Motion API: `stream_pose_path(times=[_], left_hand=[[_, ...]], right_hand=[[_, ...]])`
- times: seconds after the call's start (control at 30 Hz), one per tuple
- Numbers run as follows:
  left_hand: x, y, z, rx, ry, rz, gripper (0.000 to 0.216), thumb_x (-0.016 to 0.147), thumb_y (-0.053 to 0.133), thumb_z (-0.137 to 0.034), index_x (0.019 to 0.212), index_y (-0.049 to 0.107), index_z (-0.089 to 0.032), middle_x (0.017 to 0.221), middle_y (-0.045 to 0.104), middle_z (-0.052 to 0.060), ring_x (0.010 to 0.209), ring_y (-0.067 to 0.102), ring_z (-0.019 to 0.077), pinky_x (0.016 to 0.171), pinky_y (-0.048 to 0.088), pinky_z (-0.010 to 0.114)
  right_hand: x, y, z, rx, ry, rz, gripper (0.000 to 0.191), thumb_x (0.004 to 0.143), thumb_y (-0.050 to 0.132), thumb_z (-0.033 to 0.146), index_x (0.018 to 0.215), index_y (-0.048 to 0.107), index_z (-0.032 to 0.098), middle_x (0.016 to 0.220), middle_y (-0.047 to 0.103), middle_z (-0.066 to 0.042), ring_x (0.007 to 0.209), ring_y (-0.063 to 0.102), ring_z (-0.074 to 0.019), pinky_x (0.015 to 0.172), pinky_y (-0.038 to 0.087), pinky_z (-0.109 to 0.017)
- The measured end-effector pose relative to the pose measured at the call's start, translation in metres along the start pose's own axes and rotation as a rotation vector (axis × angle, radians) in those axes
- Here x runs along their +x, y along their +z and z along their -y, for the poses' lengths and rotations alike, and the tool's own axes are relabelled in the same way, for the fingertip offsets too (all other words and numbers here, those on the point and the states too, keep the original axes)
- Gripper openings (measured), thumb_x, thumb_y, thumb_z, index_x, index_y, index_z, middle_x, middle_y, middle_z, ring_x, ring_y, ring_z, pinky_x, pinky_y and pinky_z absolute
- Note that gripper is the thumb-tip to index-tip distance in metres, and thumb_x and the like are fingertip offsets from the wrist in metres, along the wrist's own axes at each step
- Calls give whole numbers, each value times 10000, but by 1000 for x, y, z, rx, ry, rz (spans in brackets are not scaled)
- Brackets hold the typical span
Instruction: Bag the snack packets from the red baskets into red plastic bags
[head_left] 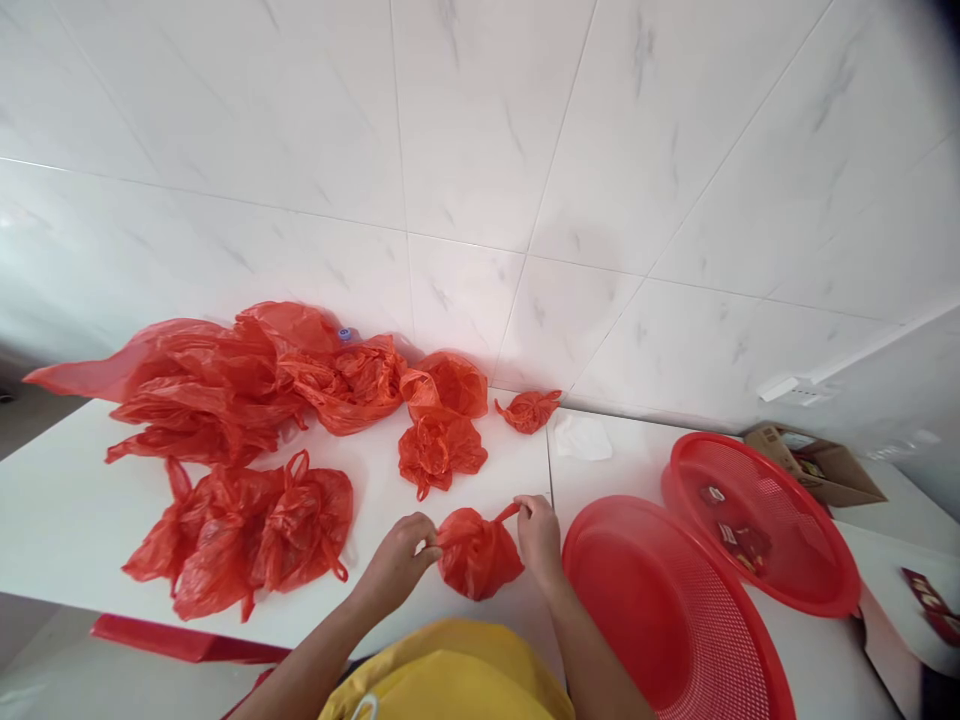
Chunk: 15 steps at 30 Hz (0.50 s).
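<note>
A bunched red plastic bag [480, 560] rests on the white table in front of me, its contents hidden. My left hand [405, 555] pinches the bag's left end. On the other side my right hand [537, 530] grips a twisted handle of the same bag, pulled out to the upper right. Beyond it lie two crumpled red bags [441, 455] close together and a small tied red bag [529, 411] by the wall. To the left sits a group of knotted red bags [240, 535] with their handle loops sticking up.
A heap of loose red bags [202, 385] lies at the back left. Right of me stand a big red plastic basket [626, 590] and another red basket [810, 560] with a few small packets. A cardboard box [847, 475] and a white tissue [583, 438] are near the wall.
</note>
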<state>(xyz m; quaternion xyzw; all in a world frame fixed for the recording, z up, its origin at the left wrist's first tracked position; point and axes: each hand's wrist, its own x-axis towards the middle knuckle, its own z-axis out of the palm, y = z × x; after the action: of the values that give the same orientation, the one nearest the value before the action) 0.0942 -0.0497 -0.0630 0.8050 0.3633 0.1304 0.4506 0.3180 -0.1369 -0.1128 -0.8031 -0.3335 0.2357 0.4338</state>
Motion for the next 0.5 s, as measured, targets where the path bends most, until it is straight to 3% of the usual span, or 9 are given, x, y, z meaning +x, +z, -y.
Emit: stream_pose_path(times=[0.1, 0.2, 0.27, 0.37, 0.43, 0.5], left_hand=[[-17, -7, 20, 37, -108, 70, 81, 751, 516, -220, 672, 499, -213, 810, 608, 23, 800, 559, 192, 760, 424, 329], [-30, -8, 35, -3, -199, 113, 80, 762, 547, -280, 810, 569, -220, 909, 640, 23, 862, 583, 196, 805, 448, 344], [-32, -7, 42, -74, -206, 127, 311, 732, 609, -306, 1035, 576, -244, 1109, 623, 45, 1029, 568, 219, 879, 452, 361], [-23, 2, 53, -124, -179, 125, 781, 643, 702, -273, 1356, 385, -290, 1398, 447, 92, 1238, 464, 267, 954, 442, 403], [-10, 14, 57, -74, -150, 115, 975, 605, 735, -267, 1448, 246, -277, 1492, 316, 129, 1323, 374, 297, 1005, 408, 435], [4, 30, 56, 30, -127, 144, 1138, 553, 785, -314, 1487, 140, -234, 1545, 195, 166, 1405, 216, 325, 1057, 356, 451]], right_hand=[[2, 0, -14, -55, -19, -42, 327, 827, 370, 259, 869, 684, 177, 948, 639, -111, 919, 584, -242, 861, 433, -383], [-4, 3, -20, -22, -29, 10, 354, 833, 412, 298, 1081, 636, 182, 1054, 627, -100, 980, 583, -228, 870, 455, -362], [-9, 5, -23, 25, -2, 82, 505, 819, 480, 361, 1293, 497, 187, 1210, 573, -109, 1083, 557, -230, 895, 463, -363], [-17, 8, -29, 79, 3, 232, 775, 751, 598, 403, 1437, 285, 225, 1434, 401, -106, 1297, 408, -236, 1026, 387, -386], [-22, 14, -34, 70, -20, 310, 930, 673, 679, 366, 1464, 207, 239, 1501, 306, -106, 1370, 305, -237, 1085, 317, -394], [-26, 25, -40, 2, -64, 354, 1070, 569, 752, 328, 1470, 182, 238, 1498, 305, -124, 1371, 299, -259, 1086, 308, -406]])
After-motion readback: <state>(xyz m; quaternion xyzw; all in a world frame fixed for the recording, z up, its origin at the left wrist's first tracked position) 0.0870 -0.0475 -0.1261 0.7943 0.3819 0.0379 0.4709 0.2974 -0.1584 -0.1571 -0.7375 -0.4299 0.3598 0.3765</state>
